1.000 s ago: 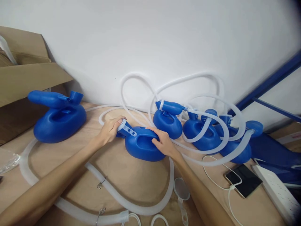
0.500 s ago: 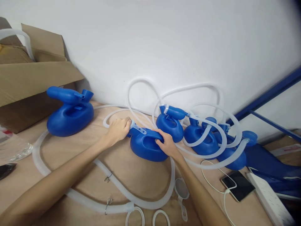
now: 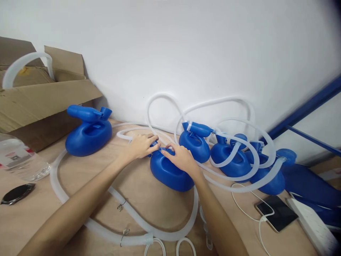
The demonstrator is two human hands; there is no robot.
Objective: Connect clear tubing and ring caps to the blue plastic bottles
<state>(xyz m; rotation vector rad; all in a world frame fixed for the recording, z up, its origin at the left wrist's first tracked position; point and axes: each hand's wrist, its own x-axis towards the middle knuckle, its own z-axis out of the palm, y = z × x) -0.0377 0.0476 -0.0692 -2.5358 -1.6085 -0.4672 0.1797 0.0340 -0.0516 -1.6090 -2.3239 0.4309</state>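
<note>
A blue plastic urinal bottle (image 3: 170,176) with a moulded handle hole rests on the table before me. My left hand (image 3: 140,145) is closed around its neck at the left end, covering most of the pale translucent cap. Thumb and fingers of my right hand (image 3: 181,156) are bent together over the top of the bottle beside the neck, where the cap's strap lies; the strap is mostly hidden under them. A thick translucent hose (image 3: 160,231) curves on the table in front, carrying wire spring clips (image 3: 125,233). A loose cap with strap (image 3: 207,236) shows partly beside my right forearm.
Several blue bottles (image 3: 194,145) with coiled hoses stand to the right, another bottle (image 3: 89,140) to the left. A cardboard box (image 3: 50,101), water bottle (image 3: 21,160) and dark oval object (image 3: 18,193) are left. A phone (image 3: 277,213) and power strip (image 3: 311,224) lie right.
My right hand has left the bottle's handle and moved left to the neck, beside my left hand. The bottle has turned slightly. My view has shifted a little left.
</note>
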